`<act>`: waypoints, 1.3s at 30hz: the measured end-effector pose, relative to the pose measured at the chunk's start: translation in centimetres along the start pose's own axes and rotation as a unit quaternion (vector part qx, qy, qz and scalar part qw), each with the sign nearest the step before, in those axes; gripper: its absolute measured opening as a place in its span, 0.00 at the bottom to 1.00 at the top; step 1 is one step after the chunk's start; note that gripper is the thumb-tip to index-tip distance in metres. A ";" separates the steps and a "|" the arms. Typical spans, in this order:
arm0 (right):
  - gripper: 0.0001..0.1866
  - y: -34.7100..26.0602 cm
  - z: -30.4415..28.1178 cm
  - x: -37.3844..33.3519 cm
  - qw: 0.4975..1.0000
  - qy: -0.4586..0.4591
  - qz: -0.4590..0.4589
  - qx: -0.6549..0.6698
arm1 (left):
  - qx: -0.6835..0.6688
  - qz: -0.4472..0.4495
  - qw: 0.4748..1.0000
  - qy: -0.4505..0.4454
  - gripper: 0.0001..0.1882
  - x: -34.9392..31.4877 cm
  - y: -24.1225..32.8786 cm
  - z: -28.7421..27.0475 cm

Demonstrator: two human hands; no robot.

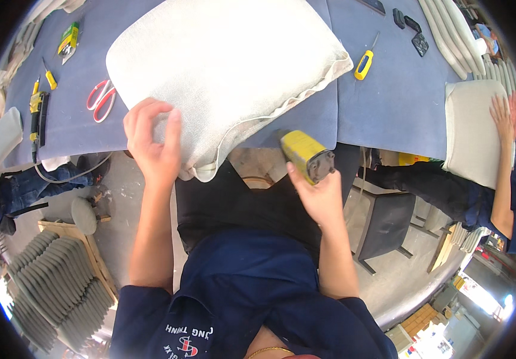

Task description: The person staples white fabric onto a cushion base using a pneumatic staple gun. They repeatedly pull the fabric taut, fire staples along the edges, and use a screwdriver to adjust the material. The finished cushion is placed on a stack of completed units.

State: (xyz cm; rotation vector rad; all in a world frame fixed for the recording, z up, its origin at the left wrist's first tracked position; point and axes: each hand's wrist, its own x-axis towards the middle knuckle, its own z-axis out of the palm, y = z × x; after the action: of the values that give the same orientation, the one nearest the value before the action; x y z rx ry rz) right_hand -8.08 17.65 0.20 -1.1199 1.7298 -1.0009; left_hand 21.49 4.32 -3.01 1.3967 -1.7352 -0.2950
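A light grey fabric-covered seat pad (222, 66) lies on the blue-grey table, its near edge reaching past the table edge above my lap. Loose, ruffled fabric runs along its near right side. My left hand (153, 134) grips the pad's near left corner, fingers curled on the fabric and thumb bent beside them. To the right, my right hand (320, 194) is wrapped round a yellow and black staple gun (304, 149). The tool is slightly blurred and apart from the pad, in front of the table edge. My right fingers are partly hidden behind it.
Red-handled scissors (101, 102) lie left of the pad; a yellow screwdriver (364, 64) lies right. Another yellow and black tool (36, 116) with a hose sits at far left. A co-worker's hands (506, 116) touch another pad (476, 128). Stacked grey pads (60, 281) stand lower left.
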 end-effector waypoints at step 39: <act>0.14 3.1 -2.0 1.0 0.996 0.035 -0.022 -0.076 | -0.063 0.106 0.961 -0.247 0.09 -0.7 1.8 -0.4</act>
State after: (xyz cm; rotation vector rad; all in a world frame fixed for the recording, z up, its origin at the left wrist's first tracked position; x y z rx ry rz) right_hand -11.05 17.98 -2.14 -1.2369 1.8697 -0.9576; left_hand 20.57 5.64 -1.93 1.0895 -2.2069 -0.6677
